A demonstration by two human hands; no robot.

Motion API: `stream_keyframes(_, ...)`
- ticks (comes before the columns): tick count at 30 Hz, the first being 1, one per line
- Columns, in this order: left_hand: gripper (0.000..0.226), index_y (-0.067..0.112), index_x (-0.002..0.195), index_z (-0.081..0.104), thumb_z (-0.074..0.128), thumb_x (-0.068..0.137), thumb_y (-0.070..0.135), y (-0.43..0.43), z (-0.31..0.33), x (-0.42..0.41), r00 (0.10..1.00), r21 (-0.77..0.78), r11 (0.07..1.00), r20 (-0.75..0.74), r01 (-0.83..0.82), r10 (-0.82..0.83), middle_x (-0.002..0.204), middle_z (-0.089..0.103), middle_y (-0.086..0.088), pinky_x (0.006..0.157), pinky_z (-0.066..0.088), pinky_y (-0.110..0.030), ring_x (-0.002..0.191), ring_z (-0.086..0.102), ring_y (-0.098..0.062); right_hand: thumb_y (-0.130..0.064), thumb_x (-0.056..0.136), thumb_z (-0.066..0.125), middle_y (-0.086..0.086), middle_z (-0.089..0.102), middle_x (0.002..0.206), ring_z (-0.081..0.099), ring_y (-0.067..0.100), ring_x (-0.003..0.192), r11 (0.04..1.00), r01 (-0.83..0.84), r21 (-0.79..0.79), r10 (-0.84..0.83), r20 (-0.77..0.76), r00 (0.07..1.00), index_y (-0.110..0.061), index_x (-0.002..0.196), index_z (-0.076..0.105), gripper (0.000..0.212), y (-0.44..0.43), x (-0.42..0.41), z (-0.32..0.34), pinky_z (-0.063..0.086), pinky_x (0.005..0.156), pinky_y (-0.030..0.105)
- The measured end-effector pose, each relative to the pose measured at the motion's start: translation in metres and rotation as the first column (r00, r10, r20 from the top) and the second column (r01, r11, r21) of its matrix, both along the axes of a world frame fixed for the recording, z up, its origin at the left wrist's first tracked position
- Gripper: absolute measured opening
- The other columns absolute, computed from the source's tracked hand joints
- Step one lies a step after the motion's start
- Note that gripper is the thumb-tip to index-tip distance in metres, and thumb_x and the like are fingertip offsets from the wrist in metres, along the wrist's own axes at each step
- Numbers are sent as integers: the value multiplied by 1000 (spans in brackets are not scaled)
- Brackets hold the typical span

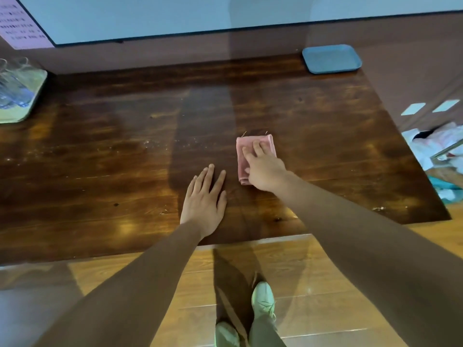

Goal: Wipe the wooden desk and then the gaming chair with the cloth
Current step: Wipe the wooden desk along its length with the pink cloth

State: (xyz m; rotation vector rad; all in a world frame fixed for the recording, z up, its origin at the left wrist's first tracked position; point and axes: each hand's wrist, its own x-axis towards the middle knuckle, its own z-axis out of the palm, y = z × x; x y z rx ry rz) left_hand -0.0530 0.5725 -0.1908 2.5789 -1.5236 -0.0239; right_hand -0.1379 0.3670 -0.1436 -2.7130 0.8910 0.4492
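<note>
The head camera is sitting above the near edge of the desk (100, 156) and is looking forward and steeply down, facing the far side. It is hanging close over the wood. Both arms are running in from the bottom corners, and the left hand (204, 201) and right hand (264, 171) are landing near the centre of the frame. The wide lens is bowing the desk's edges. A blue tray (332, 58) is showing at the far right, and a pale tray (23, 110) is being cropped by the left border. The floor (325, 284) and shoes (263, 300) are filling the bottom, straight under the camera.
</note>
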Motion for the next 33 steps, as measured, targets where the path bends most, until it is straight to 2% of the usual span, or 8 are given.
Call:
stream_keyframes(4, 59, 28, 166, 29, 21, 111, 46, 3, 6, -3, 999, -5, 999, -34, -32, 32, 174, 19, -11, 131, 16, -45, 161, 17, -28, -41, 111, 45, 6, -11, 176, -12, 31, 162, 1000, 14, -16, -14, 16, 1000, -25, 169, 2, 73, 29, -24, -4, 36, 121, 51)
stream_keyframes(7, 60, 29, 167, 26, 19, 110, 47, 5, 11, -6, 998, 22, 999, -55, -42, 43, 175, 16, -12, 132, 12, -44, 162, 13, -28, -50, 101, 63, 7, -14, 175, -13, 32, 161, 999, -38, 19, 38, 3, 999, -22, 168, -6, 100, 68, -63, -2, 33, 125, 52)
stream_keyframes(12, 60, 30, 167, 24, 17, 111, 49, 6, 7, -3, 995, 21, 998, -80, -57, 58, 176, 14, -8, 132, 8, -42, 162, 10, -24, -54, 95, 69, 8, -15, 175, -14, 33, 161, 996, -84, 20, 85, -17, 996, -22, 168, -7, 110, 80, -77, -9, 28, 128, 50)
stream_keyframes(19, 60, 29, 165, 29, 22, 109, 50, 4, 2, -1, 997, 17, 998, -57, -55, 56, 174, 20, -7, 130, 16, -45, 160, 16, -26, -39, 109, 51, 7, -11, 176, -11, 32, 162, 1000, 0, 7, 0, 24, 1000, -24, 168, 1, 79, 25, -13, -10, 31, 123, 51)
stream_keyframes(22, 60, 29, 163, 33, 26, 108, 51, 2, 8, 1, 996, 22, 998, -63, -56, 57, 172, 25, -7, 128, 20, -46, 157, 21, -27, -37, 111, 45, 5, -15, 175, -15, 31, 161, 999, 40, 12, -40, 36, 999, -24, 168, -3, 75, 34, -19, -12, 32, 125, 52)
stream_keyframes(25, 55, 30, 155, 44, 32, 106, 52, -3, 9, 8, 998, 21, 998, -29, -51, 52, 163, 38, -6, 120, 32, -48, 147, 33, -28, -50, 104, 56, 9, -17, 175, -16, 33, 161, 1000, -14, -10, 14, 29, 999, -21, 168, -9, 95, 59, -48, -11, 26, 128, 50)
stream_keyframes(29, 41, 30, 137, 51, 37, 102, 48, -20, 11, 29, 999, -27, 999, -4, -43, 43, 135, 49, -1, 104, 45, -48, 124, 46, -27, -56, 98, 62, 12, -16, 174, -16, 37, 160, 990, -125, -72, 128, 44, 991, -20, 166, -13, 108, 109, -95, -18, 19, 130, 52)
stream_keyframes(33, 38, 29, 138, 51, 39, 104, 41, -19, 1, 34, 998, -79, 995, -5, -57, 57, 137, 46, -1, 107, 45, -48, 126, 44, -26, -59, 93, 68, 9, -11, 175, -10, 33, 162, 995, -96, -36, 99, 91, 991, -23, 167, -11, 114, 122, -106, -24, 22, 129, 47)
